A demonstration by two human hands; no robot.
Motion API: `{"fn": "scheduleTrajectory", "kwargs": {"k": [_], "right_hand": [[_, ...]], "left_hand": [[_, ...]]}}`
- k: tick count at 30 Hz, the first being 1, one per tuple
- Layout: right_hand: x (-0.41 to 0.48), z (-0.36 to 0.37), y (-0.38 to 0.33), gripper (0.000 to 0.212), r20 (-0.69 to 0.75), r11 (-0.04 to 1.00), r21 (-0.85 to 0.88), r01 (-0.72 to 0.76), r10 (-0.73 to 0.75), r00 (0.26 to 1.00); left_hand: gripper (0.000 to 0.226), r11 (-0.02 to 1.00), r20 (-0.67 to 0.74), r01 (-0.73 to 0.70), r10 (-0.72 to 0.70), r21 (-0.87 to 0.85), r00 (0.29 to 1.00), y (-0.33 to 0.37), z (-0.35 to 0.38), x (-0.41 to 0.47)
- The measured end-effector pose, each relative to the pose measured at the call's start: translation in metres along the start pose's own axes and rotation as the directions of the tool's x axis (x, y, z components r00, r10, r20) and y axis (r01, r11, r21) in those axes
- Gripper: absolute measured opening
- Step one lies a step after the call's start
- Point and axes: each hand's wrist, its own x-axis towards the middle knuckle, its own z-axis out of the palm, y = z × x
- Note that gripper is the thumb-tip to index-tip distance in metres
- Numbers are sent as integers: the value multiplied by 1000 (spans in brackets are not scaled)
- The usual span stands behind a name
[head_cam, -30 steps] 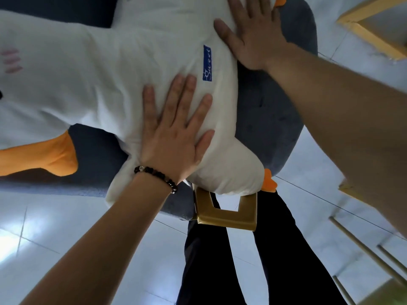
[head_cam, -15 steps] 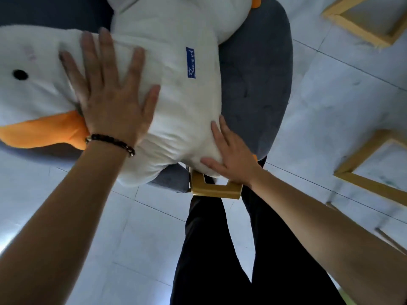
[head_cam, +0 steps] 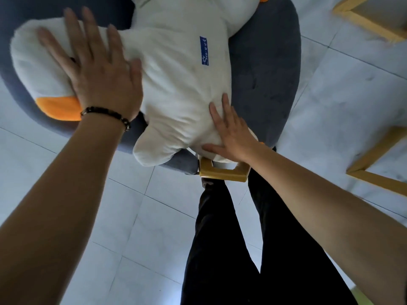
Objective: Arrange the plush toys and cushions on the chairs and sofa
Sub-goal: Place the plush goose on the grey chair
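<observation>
A pale, glossy tiled floor [head_cam: 154, 216] fills the lower and right parts of the frame, bare between us and the round dark grey upholstered chair [head_cam: 264, 84] in the upper half. At the upper right and right edge we see yellow wooden frames [head_cam: 374, 155] standing on the tiles, well apart from the chair. The chair's gold-coloured leg bracket [head_cam: 222, 172] sits at its near rim, just above our black trousers [head_cam: 253, 249].

On the seat lies the large white plush duck with orange beak and a small blue label [head_cam: 176, 84]. Its long axis runs from the left of the frame up toward the top centre: the head and orange beak [head_cam: 58, 107] point to the lower left, near the chair's left rim, while the body reaches out of the top edge. A white flap of the toy overhangs the near rim of the seat at centre.

Our left hand [head_cam: 99, 73], with a dark beaded bracelet [head_cam: 105, 114] at the wrist, lies flat with fingers spread on the duck's head. Our right hand [head_cam: 231, 133] presses flat, fingers apart, against the duck's lower body at the near rim. Neither hand closes round anything.
</observation>
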Motion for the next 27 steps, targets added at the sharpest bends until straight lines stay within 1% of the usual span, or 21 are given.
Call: {"fn": "scheduleTrajectory", "kwargs": {"k": [2,3,4,6,7,10,12,16,19,22,23,25,27], "right_hand": [[7,3,0,117,34,999,-10,-38,38,999],[7,3,2,117,41,999,3,-35,35,999],[4,2,6,116,36,1000,21,-17,16,999],[-5,-3,13,114,19,998,58,16,-17,1000],[-10,-5,18,114,34,997,80,-2,-1,999],[-23,-5,34,119,191,972,146,-185,156,969],[-30,-3,40,120,227,949,186,-254,210,951],[-34,-1,39,118,175,929,252,-273,234,956],[-33,-2,39,117,176,934,231,-273,236,956],[-35,-8,32,117,218,934,175,-310,270,938],[-39,-12,28,112,219,936,149,-319,283,934],[-57,-26,18,94,199,936,149,-318,286,937],[-88,-48,4,75,183,917,227,-327,290,940]], "left_hand": [[65,998,-60,-16,12,-66,998,22,-6,-1],[64,992,-93,-77,68,-103,993,34,-8,-4],[64,978,-103,-167,155,-124,983,46,-6,-11],[64,931,-73,-335,328,-144,942,64,11,-32],[65,915,-43,-375,372,-152,927,68,24,-44],[69,918,82,-384,392,-99,916,60,57,-80],[69,926,86,-359,370,-115,925,55,60,-94],[65,954,51,-249,261,-165,964,54,61,-126],[60,972,61,-148,161,-185,985,49,69,-151],[57,955,90,-79,109,-286,990,54,68,-153],[56,939,119,-45,90,-340,989,57,62,-153],[56,872,203,76,27,-484,979,63,41,-157],[55,735,318,253,-53,-629,947,65,8,-170]]}}
